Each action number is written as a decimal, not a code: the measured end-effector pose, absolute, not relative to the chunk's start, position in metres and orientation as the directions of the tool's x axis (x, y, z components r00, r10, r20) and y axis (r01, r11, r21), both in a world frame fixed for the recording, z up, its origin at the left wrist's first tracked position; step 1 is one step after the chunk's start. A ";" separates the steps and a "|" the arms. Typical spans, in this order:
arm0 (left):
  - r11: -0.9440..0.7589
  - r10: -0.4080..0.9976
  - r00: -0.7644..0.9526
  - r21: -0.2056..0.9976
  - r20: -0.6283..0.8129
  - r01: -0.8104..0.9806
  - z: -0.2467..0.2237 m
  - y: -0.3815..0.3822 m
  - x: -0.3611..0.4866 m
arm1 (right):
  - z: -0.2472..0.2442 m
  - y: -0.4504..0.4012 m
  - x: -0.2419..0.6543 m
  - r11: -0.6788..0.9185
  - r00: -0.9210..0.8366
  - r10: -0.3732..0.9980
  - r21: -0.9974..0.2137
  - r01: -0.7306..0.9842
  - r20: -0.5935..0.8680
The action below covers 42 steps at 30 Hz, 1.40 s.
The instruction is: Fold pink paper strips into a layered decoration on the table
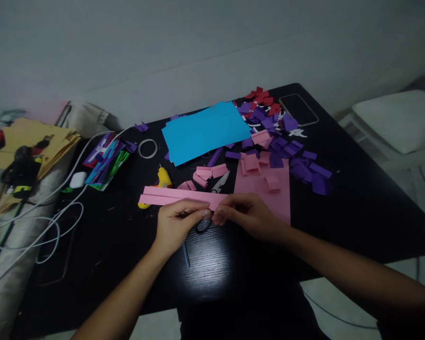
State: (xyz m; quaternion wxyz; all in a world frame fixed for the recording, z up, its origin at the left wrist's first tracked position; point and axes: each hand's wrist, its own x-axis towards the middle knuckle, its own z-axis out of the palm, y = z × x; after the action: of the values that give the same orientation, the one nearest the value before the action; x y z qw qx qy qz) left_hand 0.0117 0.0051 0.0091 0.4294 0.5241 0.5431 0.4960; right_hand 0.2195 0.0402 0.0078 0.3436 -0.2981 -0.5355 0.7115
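Note:
A long folded strip of pink paper (170, 195) is held level above the black table. My left hand (180, 221) pinches its lower edge near the middle, fingers behind and thumb in front. Close beside it, my right hand (246, 215) pinches the strip's right end, its fingertips almost touching the left thumb. Beneath the hands lie scissors (221, 182), their blades showing past the strip and one dark handle loop below it. A pink sheet (281, 200) with small folded pink pieces (250, 163) on it lies to the right, partly under my right forearm.
Blue sheets (205, 132) lie at the back, beside purple pieces (302, 170) and red pieces (260, 97). A yellow glue gun (164, 177), a tape roll (148, 148) and a thin pen-like stick (186, 255) are nearby. White cables (60, 222) cross the left side; a phone (299, 108) lies back right.

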 end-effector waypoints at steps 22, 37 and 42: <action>-0.048 0.999 0.022 0.987 0.046 0.155 0.014 0.011 -0.004 | 0.008 0.052 0.224 -0.328 -0.562 0.805 -0.932 -0.153 -0.191; -0.119 0.961 0.273 0.961 0.049 0.248 0.014 0.014 -0.009 | 0.008 0.053 0.223 -0.335 -0.681 0.652 -0.933 0.135 -0.333; -0.118 0.957 0.286 0.961 0.043 0.249 0.013 0.014 -0.010 | 0.010 0.053 0.224 -0.402 -0.721 0.593 -0.908 0.121 -0.359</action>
State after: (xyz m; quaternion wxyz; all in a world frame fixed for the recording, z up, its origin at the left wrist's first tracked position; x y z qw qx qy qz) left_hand -0.0100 0.0136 0.0134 0.4733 0.6472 0.4659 0.3741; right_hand 0.2238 0.0532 0.0099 0.1545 -0.3404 -0.5244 0.7650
